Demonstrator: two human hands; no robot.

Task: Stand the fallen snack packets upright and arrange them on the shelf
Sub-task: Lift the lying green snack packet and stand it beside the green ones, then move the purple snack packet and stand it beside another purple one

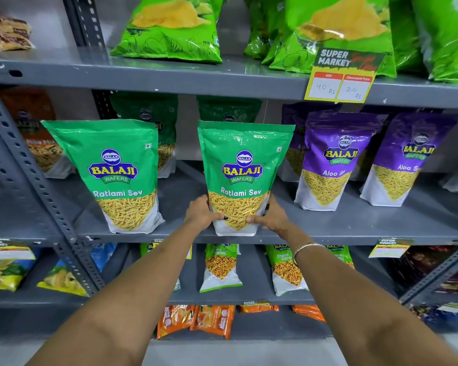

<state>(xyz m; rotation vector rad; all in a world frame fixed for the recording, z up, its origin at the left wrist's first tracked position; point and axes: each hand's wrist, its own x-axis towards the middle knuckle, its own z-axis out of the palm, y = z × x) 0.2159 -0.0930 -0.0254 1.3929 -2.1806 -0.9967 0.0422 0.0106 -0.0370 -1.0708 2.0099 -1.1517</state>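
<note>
Obs.: you have both hands on one green Ratlami Sev packet (242,178) at centre frame, on the middle shelf (354,228). Your left hand (200,213) cups its lower left edge, thumb laid across the front of the clear window; your right hand (271,216) mirrors it on the lower right edge, thumb also on the front. Fingers of both hands are closed around the packet's base; the fingers behind the pack are hidden, so how far they wrap cannot be told.

Position: the packet's base sits at the front lip of the shelf, apparently touching it, though your hands cover part of the contact line. Both hands are at equal reach; neither is nearer.

Orientation: long axis runs vertical, sealed top edge up, printed face toward you. It reads as very nearly upright, top perhaps tipped a little to the right of frame.

Neighbours: a second Ratlami Sev packet (117,178) stands left of centre, clearly apart, leaning slightly left. Two purple Aloo Sev packets (333,165) stand to the right; the nearer one is just beside your packet's upper right corner, not visibly touching. More green packs stand behind in shadow.

Judgement: this packet looks stood up already; the step in hand is squaring and seating it. The move turns on the base: since you hold low, the top is free to sway, so let go only once the bottom gusset sits flat.
</note>
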